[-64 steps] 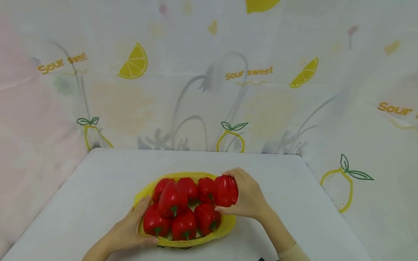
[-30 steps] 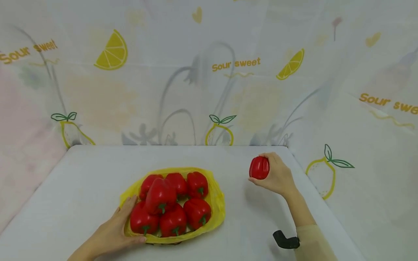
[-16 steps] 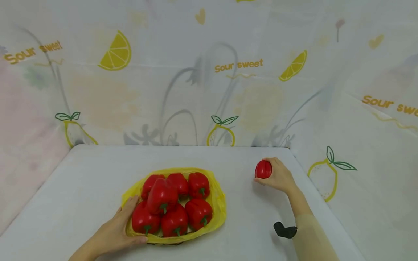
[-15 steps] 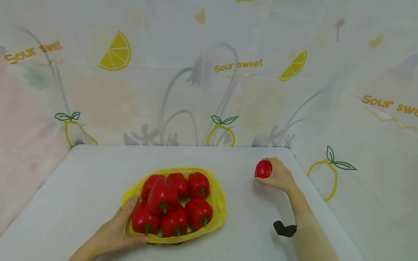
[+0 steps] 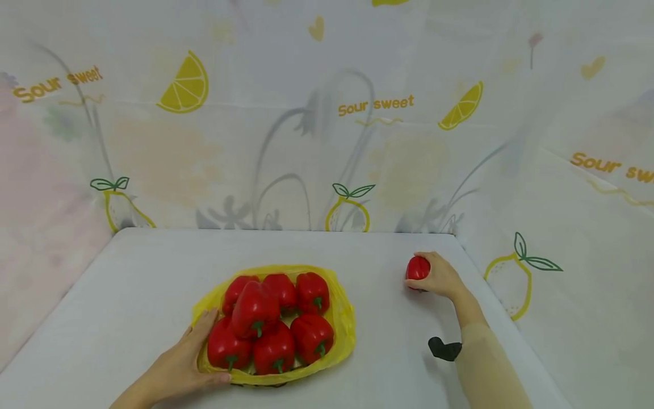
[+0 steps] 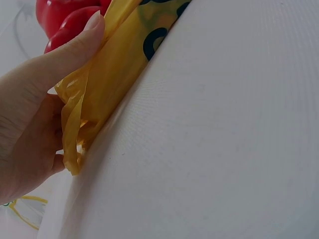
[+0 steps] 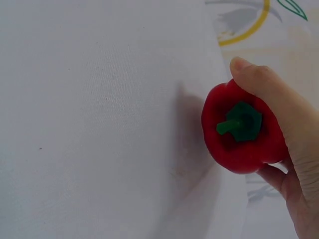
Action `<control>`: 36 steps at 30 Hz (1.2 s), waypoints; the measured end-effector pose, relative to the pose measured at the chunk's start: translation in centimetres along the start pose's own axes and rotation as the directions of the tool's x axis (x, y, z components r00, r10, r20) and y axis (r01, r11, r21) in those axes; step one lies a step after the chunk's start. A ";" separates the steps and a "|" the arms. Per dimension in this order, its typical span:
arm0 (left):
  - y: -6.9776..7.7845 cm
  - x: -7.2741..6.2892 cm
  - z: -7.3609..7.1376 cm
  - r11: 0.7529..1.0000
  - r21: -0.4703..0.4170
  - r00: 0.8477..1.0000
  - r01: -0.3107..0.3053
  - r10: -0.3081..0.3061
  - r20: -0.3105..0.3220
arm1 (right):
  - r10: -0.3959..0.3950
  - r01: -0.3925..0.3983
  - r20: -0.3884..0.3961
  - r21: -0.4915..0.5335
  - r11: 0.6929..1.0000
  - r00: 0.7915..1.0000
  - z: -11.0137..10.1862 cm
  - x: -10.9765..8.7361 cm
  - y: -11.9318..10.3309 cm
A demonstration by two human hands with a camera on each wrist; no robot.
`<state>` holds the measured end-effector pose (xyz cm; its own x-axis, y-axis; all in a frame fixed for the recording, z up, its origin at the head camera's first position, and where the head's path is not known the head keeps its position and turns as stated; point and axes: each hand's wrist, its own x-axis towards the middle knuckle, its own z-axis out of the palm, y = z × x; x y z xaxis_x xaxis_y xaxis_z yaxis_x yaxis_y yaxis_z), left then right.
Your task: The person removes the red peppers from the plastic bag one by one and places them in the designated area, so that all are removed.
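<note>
My right hand (image 5: 440,276) holds a red bell pepper (image 5: 418,268) low over the white table at the back right. In the right wrist view the thumb and fingers wrap that pepper, and its green stem (image 7: 238,122) faces the camera. At the left end of a yellow plastic bag (image 5: 341,329), my left hand (image 5: 179,366) grips the side. The left wrist view has its thumb over the rim beside a pepper (image 6: 67,25), with the fingers behind the plastic. Several red bell peppers (image 5: 274,347) lie in the opened bag, one (image 5: 255,309) on top of the others.
The white table (image 5: 378,363) ends at a printed cloth backdrop (image 5: 286,142) behind and at both sides. A black angled piece (image 5: 444,349) sticks out from the right sleeve (image 5: 487,363). Dark print (image 6: 154,42) shows on the bag's side.
My right hand has carried the pepper from over the bag to the back right, then lowered it toward the table. My left hand stays at the bag. The head view has shifted slightly.
</note>
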<state>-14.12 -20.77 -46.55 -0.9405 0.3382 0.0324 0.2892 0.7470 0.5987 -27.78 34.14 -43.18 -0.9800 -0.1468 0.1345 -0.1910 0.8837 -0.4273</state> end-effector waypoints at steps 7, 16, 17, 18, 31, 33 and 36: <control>0.1 0.0 -0.1 1.000 -0.007 1.000 -0.007 0.007 -0.004 | 0.020 -0.021 0.017 0.028 0.999 1.000 0.0 0.3 -0.1; 0.0 0.0 0.0 1.000 -0.008 1.000 0.000 0.000 0.005 | 0.094 -0.104 0.123 0.075 0.992 0.988 0.3 0.3 0.1; 0.0 0.0 0.0 1.000 -0.006 1.000 -0.003 0.003 0.002 | 0.100 -0.112 0.145 0.080 0.990 0.984 0.3 0.3 0.0; 0.0 0.0 0.1 1.000 -0.004 1.000 -0.005 0.005 -0.002 | 0.102 -0.116 0.160 0.083 0.990 0.982 0.3 0.4 -0.1; -0.1 -0.2 0.1 1.000 0.001 1.000 -0.025 0.025 -0.018 | 0.120 -0.132 0.133 0.082 0.988 0.984 0.3 0.1 -0.6; -0.2 -0.2 0.1 1.000 0.002 0.999 -0.026 0.026 -0.019 | 0.129 -0.139 0.123 0.082 0.987 0.984 0.3 0.1 -0.7; -0.1 -0.2 0.1 1.000 0.005 0.999 -0.031 0.031 -0.023 | 0.126 -0.133 0.097 0.076 0.988 0.987 0.2 0.0 -1.0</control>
<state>-13.93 -20.89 -46.71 -0.9350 0.3478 0.0693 0.3189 0.7392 0.5931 -27.57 33.17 -42.94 -0.9970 -0.0769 -0.0077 -0.0624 0.8591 -0.5080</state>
